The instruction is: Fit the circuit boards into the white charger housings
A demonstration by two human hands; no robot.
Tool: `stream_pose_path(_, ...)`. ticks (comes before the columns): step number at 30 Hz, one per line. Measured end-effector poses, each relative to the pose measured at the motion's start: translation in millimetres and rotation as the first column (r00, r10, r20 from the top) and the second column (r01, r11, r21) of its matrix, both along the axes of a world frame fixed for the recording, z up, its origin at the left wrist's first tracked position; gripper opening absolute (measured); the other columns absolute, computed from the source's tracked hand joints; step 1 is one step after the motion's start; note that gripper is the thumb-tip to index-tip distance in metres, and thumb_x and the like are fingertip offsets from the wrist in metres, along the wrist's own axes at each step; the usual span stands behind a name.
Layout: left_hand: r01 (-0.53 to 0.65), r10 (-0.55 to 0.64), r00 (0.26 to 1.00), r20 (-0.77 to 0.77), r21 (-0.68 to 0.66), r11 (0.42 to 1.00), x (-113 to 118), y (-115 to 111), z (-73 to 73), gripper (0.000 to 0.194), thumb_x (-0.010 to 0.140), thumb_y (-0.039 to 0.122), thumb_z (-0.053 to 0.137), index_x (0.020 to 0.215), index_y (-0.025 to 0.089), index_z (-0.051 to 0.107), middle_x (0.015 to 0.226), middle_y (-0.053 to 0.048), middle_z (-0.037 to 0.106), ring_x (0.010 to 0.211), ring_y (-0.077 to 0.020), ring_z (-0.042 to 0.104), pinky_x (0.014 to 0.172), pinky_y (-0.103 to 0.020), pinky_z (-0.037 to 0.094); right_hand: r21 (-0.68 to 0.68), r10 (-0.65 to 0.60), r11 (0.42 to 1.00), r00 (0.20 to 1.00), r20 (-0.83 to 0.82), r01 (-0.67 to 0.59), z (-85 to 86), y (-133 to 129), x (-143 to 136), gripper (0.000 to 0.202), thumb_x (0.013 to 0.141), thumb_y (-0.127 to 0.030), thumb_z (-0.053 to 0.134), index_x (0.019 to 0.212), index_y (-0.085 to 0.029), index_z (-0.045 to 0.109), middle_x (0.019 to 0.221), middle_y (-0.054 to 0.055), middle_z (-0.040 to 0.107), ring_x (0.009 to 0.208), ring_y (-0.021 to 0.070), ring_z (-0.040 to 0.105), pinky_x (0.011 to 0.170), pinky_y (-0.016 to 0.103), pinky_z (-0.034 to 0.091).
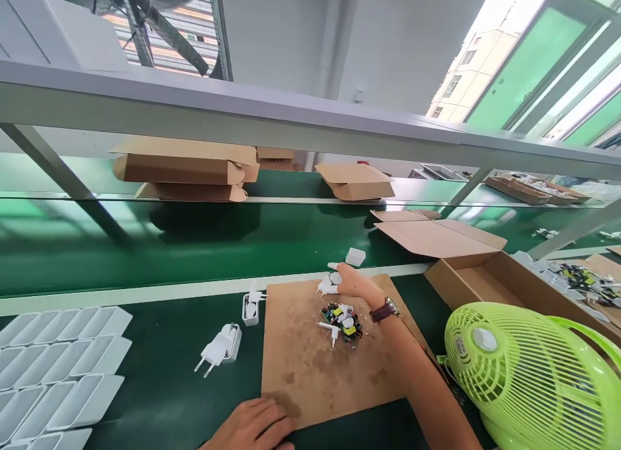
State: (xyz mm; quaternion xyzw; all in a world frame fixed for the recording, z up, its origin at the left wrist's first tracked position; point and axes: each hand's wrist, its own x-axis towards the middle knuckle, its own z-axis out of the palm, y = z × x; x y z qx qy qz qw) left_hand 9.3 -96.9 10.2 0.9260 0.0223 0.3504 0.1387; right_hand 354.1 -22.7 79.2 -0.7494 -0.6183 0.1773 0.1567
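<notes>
The right hand is positioned over the upper part of the cardboard sheet, fingers partly bent, at the white plug parts; its fingers meet the right side of these parts, but whether they are gripped cannot be told. The left hand lies palm down at the lower left corner of the sheet, fingers slightly bent and loosely spread, with nothing visible in hold. The circuit components lie on the sheet, just below the plug parts and between the two hands. A white housing sits just beyond the right hand. The green fan stands right of the right forearm.
</notes>
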Motion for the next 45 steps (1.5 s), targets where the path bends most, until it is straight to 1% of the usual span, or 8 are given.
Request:
stream_pose_path(6, 0.036, -0.047, 0.997, -0.068, -0.154, 0.987, -3.9, 5.8, -6.0, 0.018, 0.104, 0.020, 0.051, 0.116, 0.016, 0.064, 0.087, -0.006, 0.077, 0.073, -0.0187, 0.076, 0.069, -0.027, 0.063, -0.055, 0.047, 0.998, 0.997, 0.062, -0.043, 7.7, -3.4, 3.3, 0.011, 0.079, -0.016, 0.073, 0.088, -0.017, 0.068, 0.093, 0.010, 0.075, 0.081, 0.0220, 0.065, 0.071, 0.027, 0.045)
stream_pose_path(14, 0.026, -0.031, 0.999, -0.019, -0.249, 0.968, -6.3, 0.5, -8.8, 0.016, 0.102, 0.018, 0.053, 0.116, 0.018, 0.062, 0.088, -0.006, 0.076, 0.073, -0.0195, 0.074, 0.064, -0.029, 0.060, -0.035, -0.077, 0.996, 0.987, 0.138, 0.083, 23.7, -58.2, 15.8, 0.010, 0.073, -0.009, 0.061, 0.075, -0.019, 0.064, 0.071, 0.004, 0.069, 0.064, 0.0186, 0.058, 0.059, 0.027, 0.040)
stream_pose_path(20, 0.033, -0.026, 0.991, 0.128, -0.049, 0.998, -26.3, -2.0, 39.9, 0.021, 0.097, 0.011, 0.061, 0.118, 0.013, 0.064, 0.098, -0.011, 0.076, 0.083, -0.0200, 0.074, 0.073, -0.031, 0.062, 0.062, -0.114, 0.992, 0.985, 0.126, 0.107, 32.3, -85.7, 0.5, 0.020, 0.077, -0.012, 0.056, 0.090, -0.018, 0.070, 0.081, 0.008, 0.072, 0.082, 0.0253, 0.068, 0.064, 0.030, 0.050)
stream_pose_path(25, -0.333, 0.370, 0.807, 0.460, -0.162, 0.929, -64.7, 23.4, 65.0, 0.046, 0.088, 0.011, 0.073, 0.131, 0.019, 0.059, 0.111, -0.010, 0.066, 0.098, -0.0212, 0.068, 0.080, -0.034, 0.062, 0.198, 0.078, 0.978, 0.994, -0.070, -0.063, 40.4, -86.1, -71.9, 0.042, 0.093, -0.034, 0.059, 0.135, -0.026, 0.065, 0.121, 0.009, 0.075, 0.104, 0.0267, 0.072, 0.085, 0.040, 0.061)
stream_pose_path(29, -0.511, 0.654, 0.714, 0.251, -0.452, 0.731, -84.0, 52.5, 40.1, 0.064, 0.086, 0.027, 0.079, 0.143, 0.027, 0.049, 0.126, -0.011, 0.061, 0.106, -0.0238, 0.065, 0.080, -0.037, 0.061, 0.289, 0.397, 0.895, 0.903, -0.167, -0.340, 14.1, -70.0, -143.7, 0.051, 0.093, -0.034, 0.066, 0.144, -0.030, 0.059, 0.140, 0.008, 0.067, 0.119, 0.0268, 0.069, 0.103, 0.048, 0.057)
stream_pose_path(32, -0.470, 0.576, 0.817, -0.026, -0.610, 0.638, -82.8, 62.8, 14.3, 0.086, 0.080, 0.038, 0.085, 0.152, 0.031, 0.038, 0.142, -0.013, 0.053, 0.122, -0.0295, 0.063, 0.088, -0.042, 0.062, 0.379, 0.546, 0.805, 0.820, -0.173, -0.456, -16.3, -53.2, -178.6, 0.068, 0.093, -0.028, 0.069, 0.156, -0.028, 0.044, 0.154, 0.014, 0.055, 0.135, 0.0293, 0.059, 0.104, 0.048, 0.058)
stream_pose_path(36, -0.383, 0.445, 0.890, -0.098, -0.690, 0.614, -71.8, 66.4, -4.6, 0.112, 0.065, 0.037, 0.096, 0.157, 0.032, 0.032, 0.148, -0.014, 0.045, 0.125, -0.0313, 0.061, 0.098, -0.049, 0.059, 0.462, 0.624, 0.724, 0.773, -0.119, -0.513, -38.8, -41.8, -193.6, 0.079, 0.092, -0.025, 0.072, 0.161, -0.026, 0.033, 0.157, 0.017, 0.051, 0.142, 0.0318, 0.054, 0.110, 0.052, 0.055)
stream_pose_path(45, -0.317, 0.373, 0.921, -0.111, -0.772, 0.551, -76.1, 75.3, -16.4, 0.057, 0.095, 0.022, 0.059, 0.149, 0.023, 0.044, 0.128, -0.011, 0.069, 0.112, -0.0228, 0.069, 0.102, -0.046, 0.058, 0.507, 0.597, 0.715, 0.798, -0.083, -0.481, -34.1, -46.5, -177.7, 0.052, 0.100, -0.023, 0.060, 0.150, -0.028, 0.048, 0.144, 0.014, 0.062, 0.133, 0.0275, 0.062, 0.110, 0.049, 0.056)
